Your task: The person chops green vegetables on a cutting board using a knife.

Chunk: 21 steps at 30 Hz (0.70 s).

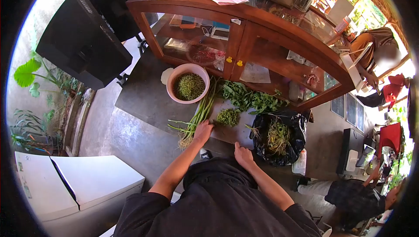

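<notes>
Kitchen area, white fridge (98, 178), wooden cabinet (236, 47), greens (253, 98)

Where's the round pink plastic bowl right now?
Head view, slightly left of centre: the pink bowl stands on the dark grey tabletop, just left of the long green stalks, in front of the brown wooden glass-fronted cabinet.

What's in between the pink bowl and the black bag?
In the head view, long green stalks lie beside the pink bowl; then comes a small green pile, with leafy greens behind it, before the black bag.
</notes>
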Tool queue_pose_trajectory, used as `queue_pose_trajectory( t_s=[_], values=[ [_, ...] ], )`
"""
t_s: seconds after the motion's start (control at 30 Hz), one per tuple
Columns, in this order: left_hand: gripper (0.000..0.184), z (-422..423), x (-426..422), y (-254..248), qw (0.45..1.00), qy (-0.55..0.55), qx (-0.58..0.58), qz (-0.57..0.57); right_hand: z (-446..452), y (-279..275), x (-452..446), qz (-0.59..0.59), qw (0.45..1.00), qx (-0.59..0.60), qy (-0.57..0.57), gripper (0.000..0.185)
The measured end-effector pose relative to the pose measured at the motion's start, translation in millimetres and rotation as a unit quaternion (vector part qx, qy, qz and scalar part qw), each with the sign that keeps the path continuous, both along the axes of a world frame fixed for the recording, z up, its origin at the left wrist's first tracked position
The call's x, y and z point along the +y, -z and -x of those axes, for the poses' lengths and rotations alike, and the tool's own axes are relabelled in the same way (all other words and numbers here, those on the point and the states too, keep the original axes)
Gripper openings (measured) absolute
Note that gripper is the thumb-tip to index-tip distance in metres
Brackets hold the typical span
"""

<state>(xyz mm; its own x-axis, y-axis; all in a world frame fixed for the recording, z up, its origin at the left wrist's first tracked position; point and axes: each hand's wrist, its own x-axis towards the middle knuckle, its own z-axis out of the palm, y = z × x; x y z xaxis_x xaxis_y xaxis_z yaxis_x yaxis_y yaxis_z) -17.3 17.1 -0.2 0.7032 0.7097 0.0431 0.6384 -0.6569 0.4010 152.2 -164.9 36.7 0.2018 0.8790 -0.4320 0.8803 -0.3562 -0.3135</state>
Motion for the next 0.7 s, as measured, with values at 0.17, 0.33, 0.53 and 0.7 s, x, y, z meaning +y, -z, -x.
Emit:
queue_pose_trajectory(
  t_s=[0.17, 0.33, 0.53, 0.7],
  values=[
    [0.016, -2.9, 1.6, 9.6, 1.000, -0.016, -0.012, 0.002, -8.9, 2.5, -5.6, -0.005, 1.000, -0.021, -0.002, 0.023],
    [0.012, -5.2, -1.0, 17.5, 0.998, -0.048, -0.034, -0.020, -10.8, 0.2, -4.7, -0.008, 1.000, -0.019, -0.007, 0.026],
    [0.019, -7.1, -2.0, -0.9, 0.995, -0.048, -0.043, 0.075, -10.9, -22.0, -4.3, -0.030, 0.999, 0.009, -0.006, 0.032],
    [0.023, -7.1, -6.6, -20.4, 0.992, -0.060, -0.086, 0.068, -12.4, -32.0, -3.3, 0.010, 0.998, -0.019, -0.051, 0.043]
  ],
)
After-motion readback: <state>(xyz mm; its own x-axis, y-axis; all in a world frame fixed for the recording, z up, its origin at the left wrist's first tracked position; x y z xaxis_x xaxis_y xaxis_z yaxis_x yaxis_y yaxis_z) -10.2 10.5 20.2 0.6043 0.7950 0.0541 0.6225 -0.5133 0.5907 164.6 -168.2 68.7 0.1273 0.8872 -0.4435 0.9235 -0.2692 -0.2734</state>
